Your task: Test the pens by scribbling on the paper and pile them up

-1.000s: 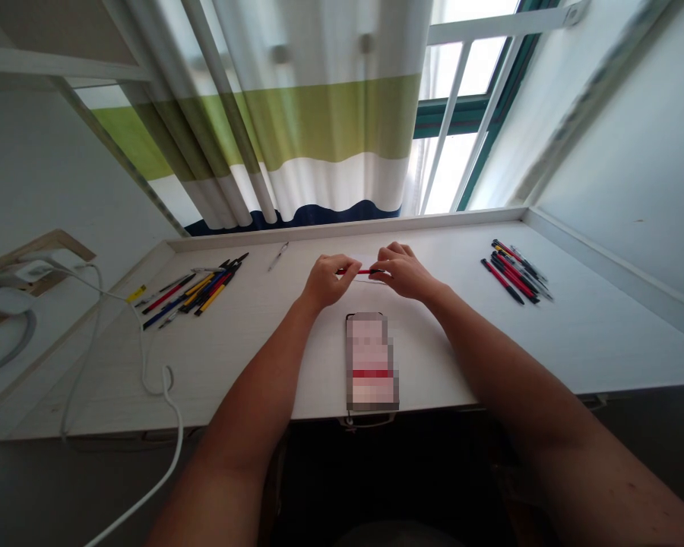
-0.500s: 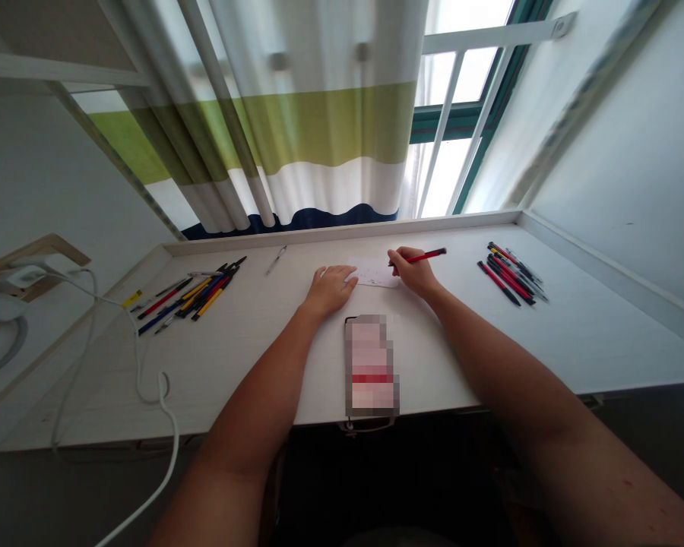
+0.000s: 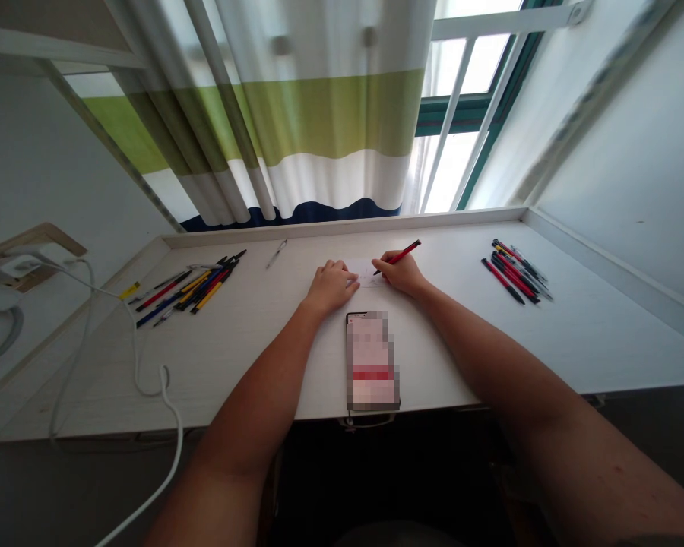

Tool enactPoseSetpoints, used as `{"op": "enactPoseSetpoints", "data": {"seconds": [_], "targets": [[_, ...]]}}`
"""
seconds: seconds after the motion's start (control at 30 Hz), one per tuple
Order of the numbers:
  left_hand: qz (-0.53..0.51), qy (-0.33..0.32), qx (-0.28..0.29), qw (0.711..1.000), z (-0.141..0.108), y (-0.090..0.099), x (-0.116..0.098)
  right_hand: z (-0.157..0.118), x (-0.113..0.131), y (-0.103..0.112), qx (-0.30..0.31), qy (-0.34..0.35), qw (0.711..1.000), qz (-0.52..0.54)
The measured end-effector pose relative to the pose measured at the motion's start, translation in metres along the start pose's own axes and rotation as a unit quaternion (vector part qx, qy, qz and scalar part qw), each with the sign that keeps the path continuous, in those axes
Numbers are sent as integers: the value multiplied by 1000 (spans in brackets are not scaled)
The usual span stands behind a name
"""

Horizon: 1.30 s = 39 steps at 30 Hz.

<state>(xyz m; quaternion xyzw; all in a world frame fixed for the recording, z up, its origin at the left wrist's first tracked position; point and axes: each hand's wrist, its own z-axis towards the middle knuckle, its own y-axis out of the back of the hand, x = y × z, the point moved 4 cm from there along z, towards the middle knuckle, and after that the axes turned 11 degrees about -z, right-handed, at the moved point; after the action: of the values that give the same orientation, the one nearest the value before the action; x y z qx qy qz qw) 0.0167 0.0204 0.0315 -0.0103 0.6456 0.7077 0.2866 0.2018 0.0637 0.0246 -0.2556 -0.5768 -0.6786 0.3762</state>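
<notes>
My right hand (image 3: 400, 272) is closed around a red pen (image 3: 406, 251) with a black tip and end. The tip points down at a small white sheet of paper (image 3: 367, 276), which bears faint marks too small to read. Across the left end of that sheet lies my left hand (image 3: 333, 286), its fingers stretched out and resting flat. Part of the paper is hidden under both hands. Nearer to me, between my forearms, a phone (image 3: 372, 362) lies face up with a blurred screen.
Several pens (image 3: 197, 286) lie in a pile on the left of the white desk (image 3: 262, 365), and several more pens (image 3: 516, 272) on the right. A single clear pen (image 3: 277, 254) lies near the back. A white cable (image 3: 174, 425) hangs over the left front edge.
My right hand has shifted left along the paper, and the pen it holds is now tilted more steeply. My left hand stays on the paper. The view has moved slightly.
</notes>
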Motion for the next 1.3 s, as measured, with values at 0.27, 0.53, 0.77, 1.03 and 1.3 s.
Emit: {"op": "enactPoseSetpoints", "data": {"seconds": [0.27, 0.53, 0.77, 1.03, 1.3], "targets": [[1, 5, 5, 1000, -1, 2, -3, 0, 1, 1, 14, -1, 1000, -12], [-7, 18, 7, 1000, 0, 2, 0, 1, 1, 4, 7, 0, 1000, -26], [-7, 15, 2, 1000, 0, 1, 2, 3, -1, 13, -43, 13, 999, -7], [-10, 15, -21, 1000, -1, 2, 3, 7, -17, 45, -77, -36, 995, 55], [-25, 20, -38, 999, -1, 5, 3, -1, -10, 38, -5, 6, 999, -48]]}}
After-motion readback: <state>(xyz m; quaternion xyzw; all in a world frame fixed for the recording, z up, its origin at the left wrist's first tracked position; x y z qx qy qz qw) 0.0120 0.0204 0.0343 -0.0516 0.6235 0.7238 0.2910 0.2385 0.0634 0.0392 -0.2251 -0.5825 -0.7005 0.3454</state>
